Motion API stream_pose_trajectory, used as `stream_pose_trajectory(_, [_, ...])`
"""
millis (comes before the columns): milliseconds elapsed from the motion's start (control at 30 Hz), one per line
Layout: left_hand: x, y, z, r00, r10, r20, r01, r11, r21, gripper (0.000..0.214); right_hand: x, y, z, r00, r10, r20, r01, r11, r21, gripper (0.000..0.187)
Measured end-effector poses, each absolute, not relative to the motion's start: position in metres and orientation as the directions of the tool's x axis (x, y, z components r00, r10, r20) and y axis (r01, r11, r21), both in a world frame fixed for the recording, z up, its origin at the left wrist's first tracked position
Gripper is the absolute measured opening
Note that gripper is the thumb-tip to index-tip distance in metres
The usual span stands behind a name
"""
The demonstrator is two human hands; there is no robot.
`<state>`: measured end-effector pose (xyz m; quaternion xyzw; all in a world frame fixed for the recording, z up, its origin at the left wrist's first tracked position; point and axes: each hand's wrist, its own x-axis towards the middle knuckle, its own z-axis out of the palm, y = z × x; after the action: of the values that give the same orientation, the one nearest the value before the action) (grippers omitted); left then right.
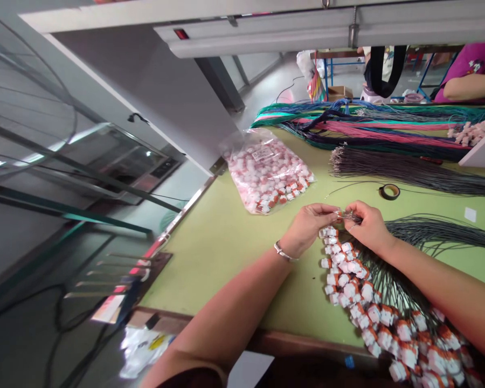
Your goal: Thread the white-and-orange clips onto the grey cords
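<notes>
My left hand [307,226], a bracelet on its wrist, pinches a small white connector [338,214] at its fingertips. My right hand [367,223] meets it, holding thin dark wires [353,217] whose ends touch that connector. Just below both hands lies a row of white-and-red connectors [359,293] fitted on dark wires, running toward the bottom right. The loose dark wire bundle [436,229] trails right from my right hand.
A clear bag of white-and-red connectors [269,172] lies on the green table [226,242]. A grey wire bundle [408,170], coloured wire bundles [367,126] and a tape roll [389,191] lie beyond. Another person's arm [472,86] rests at the far right.
</notes>
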<state>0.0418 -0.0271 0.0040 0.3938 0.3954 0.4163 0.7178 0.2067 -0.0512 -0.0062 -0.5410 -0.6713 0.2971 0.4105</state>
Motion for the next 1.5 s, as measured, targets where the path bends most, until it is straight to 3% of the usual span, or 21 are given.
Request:
stream_pose_trajectory(633, [0.046,-0.030,-0.003,0.343,0.906,-0.249,-0.351,0.369,0.860,0.027,0.205,-0.048,-0.004,-0.129,0.975,0.182,0.505,0.222,-0.834,0.004])
stream_pose_trajectory(767, [0.047,-0.031,0.002,0.351,0.909,-0.227,-0.353,0.353,0.867,0.027,0.205,-0.048,-0.003,-0.123,0.978,0.169,0.441,0.207,-0.874,0.005])
stream_pose_trajectory(833, [0.043,-0.030,0.005,0.376,0.905,-0.199,-0.288,0.318,0.903,0.025,0.208,-0.047,-0.001,-0.125,0.978,0.169,0.394,0.205,-0.896,0.003])
stream_pose_trajectory(933, [0.033,-0.029,0.016,0.430,0.889,-0.160,-0.037,0.194,0.980,0.017,0.213,-0.045,0.004,-0.010,0.980,0.197,0.326,0.190,-0.926,0.010])
stream_pose_trajectory(1033, [0.019,-0.028,0.033,0.677,0.731,-0.083,0.188,-0.062,0.980,0.013,0.216,-0.041,0.006,0.100,0.991,0.089,0.135,0.075,-0.988,0.020])
stream_pose_trajectory(1100, [0.010,-0.024,0.041,0.750,0.661,-0.007,0.219,-0.239,0.946,0.012,0.215,-0.040,0.005,0.068,0.997,-0.027,0.023,-0.029,-0.999,0.026])
stream_pose_trajectory(1133, [0.005,-0.020,0.042,0.684,0.728,0.045,0.261,-0.303,0.917,0.012,0.214,-0.040,0.004,0.048,0.997,-0.064,-0.003,-0.064,-0.998,0.028])
stream_pose_trajectory(1200, [-0.006,-0.007,0.035,0.297,0.930,0.217,0.468,-0.339,0.816,0.015,0.212,-0.040,0.003,0.032,0.995,-0.090,-0.018,-0.089,-0.996,0.031])
stream_pose_trajectory(1267, [-0.017,0.008,0.022,0.126,0.938,0.322,0.703,-0.314,0.639,0.020,0.210,-0.041,0.003,0.025,0.995,-0.095,-0.007,-0.095,-0.995,0.028])
stream_pose_trajectory(1367, [-0.027,0.026,0.001,0.206,0.933,0.295,0.864,-0.315,0.394,0.025,0.209,-0.043,0.004,0.028,0.995,-0.093,0.077,-0.095,-0.992,0.022])
stream_pose_trajectory(1500, [-0.030,0.032,-0.007,0.269,0.923,0.277,0.885,-0.350,0.307,0.031,0.210,-0.045,0.007,0.046,0.994,-0.100,0.151,-0.106,-0.983,0.026])
